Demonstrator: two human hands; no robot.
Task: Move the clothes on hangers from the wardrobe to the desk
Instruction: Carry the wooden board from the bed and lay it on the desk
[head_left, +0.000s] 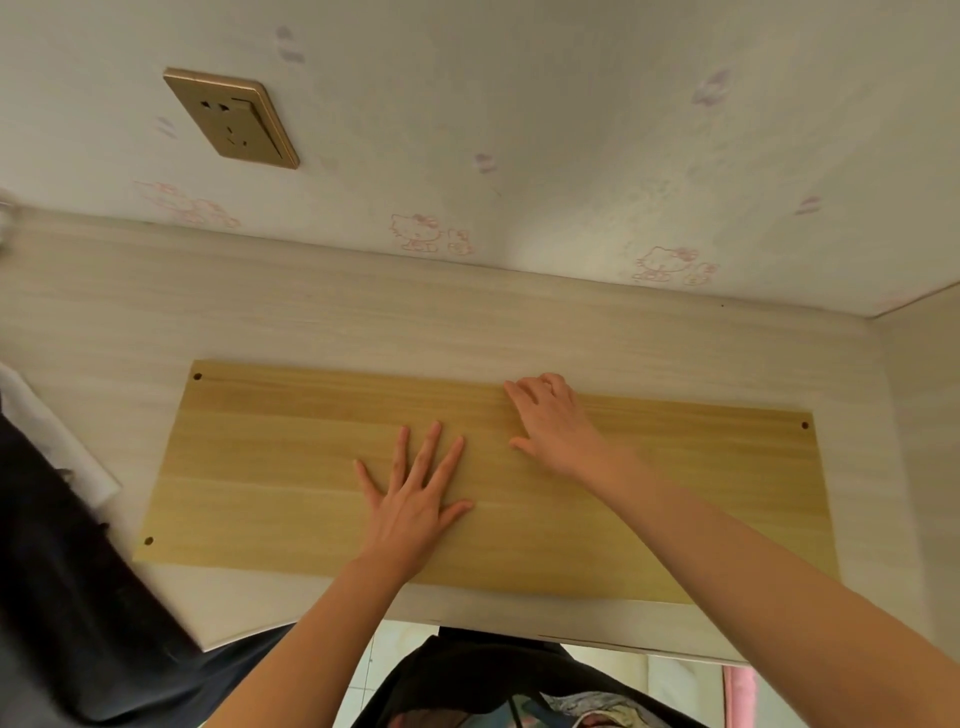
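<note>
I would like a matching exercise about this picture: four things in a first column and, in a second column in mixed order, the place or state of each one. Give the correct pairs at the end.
Column one
1. left hand
2. right hand
3. wall socket
4. dark cloth

Column two
A. gold, on the wall at upper left
B. at the left end of the desk
C. flat on the board, fingers spread
D. fingers bent, near the board's far edge

Pairs: 1-C, 2-D, 3-A, 4-B
</note>
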